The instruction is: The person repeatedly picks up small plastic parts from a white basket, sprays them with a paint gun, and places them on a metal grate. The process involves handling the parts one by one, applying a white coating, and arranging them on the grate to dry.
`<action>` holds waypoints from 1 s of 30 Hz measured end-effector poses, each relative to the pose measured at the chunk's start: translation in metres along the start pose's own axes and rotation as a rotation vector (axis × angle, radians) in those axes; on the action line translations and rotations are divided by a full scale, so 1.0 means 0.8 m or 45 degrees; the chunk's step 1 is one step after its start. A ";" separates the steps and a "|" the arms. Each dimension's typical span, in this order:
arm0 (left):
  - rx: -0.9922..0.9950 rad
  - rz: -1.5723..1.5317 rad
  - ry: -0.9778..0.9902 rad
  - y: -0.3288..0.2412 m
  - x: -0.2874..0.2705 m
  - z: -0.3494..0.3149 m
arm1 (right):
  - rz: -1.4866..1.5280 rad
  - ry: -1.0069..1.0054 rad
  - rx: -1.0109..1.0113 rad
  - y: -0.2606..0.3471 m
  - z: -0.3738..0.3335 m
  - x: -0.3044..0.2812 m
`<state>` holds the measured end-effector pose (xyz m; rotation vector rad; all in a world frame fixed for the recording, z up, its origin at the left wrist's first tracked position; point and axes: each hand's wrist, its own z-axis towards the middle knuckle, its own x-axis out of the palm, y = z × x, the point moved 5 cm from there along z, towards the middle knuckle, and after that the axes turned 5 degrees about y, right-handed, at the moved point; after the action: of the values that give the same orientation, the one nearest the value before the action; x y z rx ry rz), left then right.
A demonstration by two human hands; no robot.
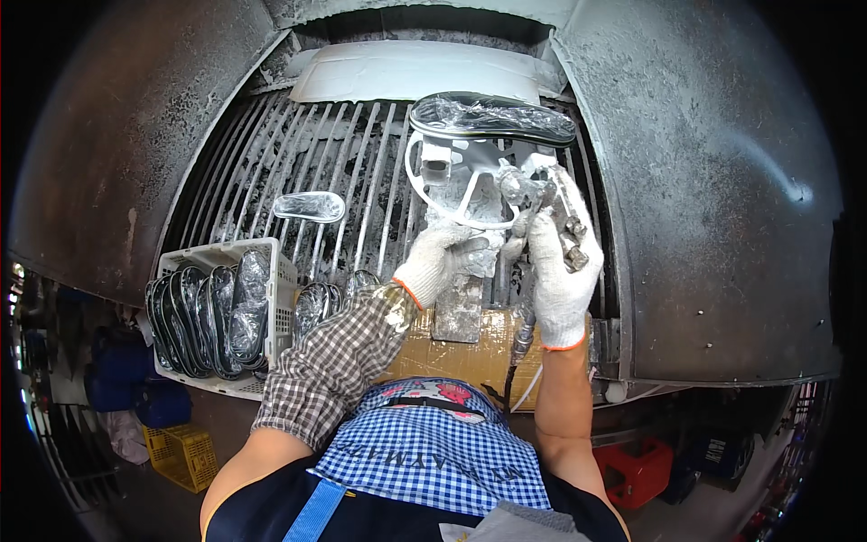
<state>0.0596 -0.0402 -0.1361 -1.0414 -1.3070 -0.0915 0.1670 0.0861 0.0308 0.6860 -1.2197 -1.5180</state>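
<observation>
My right hand, in a white knit glove with an orange cuff, wraps round a metal spray gun crusted with white residue. A hose runs down from the gun toward the cardboard. My gloved left hand is curled at the near rim of a white wheel-shaped stand; its fingertips are partly hidden. Over the far side of that stand lies a dark, shoe-shaped piece, partly covered in clear plastic film. Beneath the stand is a coated block.
Slatted metal bars span a booth between dark steel walls. At left, a white crate holds several film-wrapped, shoe-shaped pieces. A small wrapped piece rests on the slats. A white sheet lies behind; cardboard covers the front.
</observation>
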 end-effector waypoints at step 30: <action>-0.050 -0.087 0.003 0.003 -0.010 0.003 | -0.074 -0.239 -0.067 0.008 -0.009 -0.027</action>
<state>0.0565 -0.0415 -0.1442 -1.0301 -1.3431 -0.1706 0.1825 0.1044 0.0306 0.5578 -1.3033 -1.6869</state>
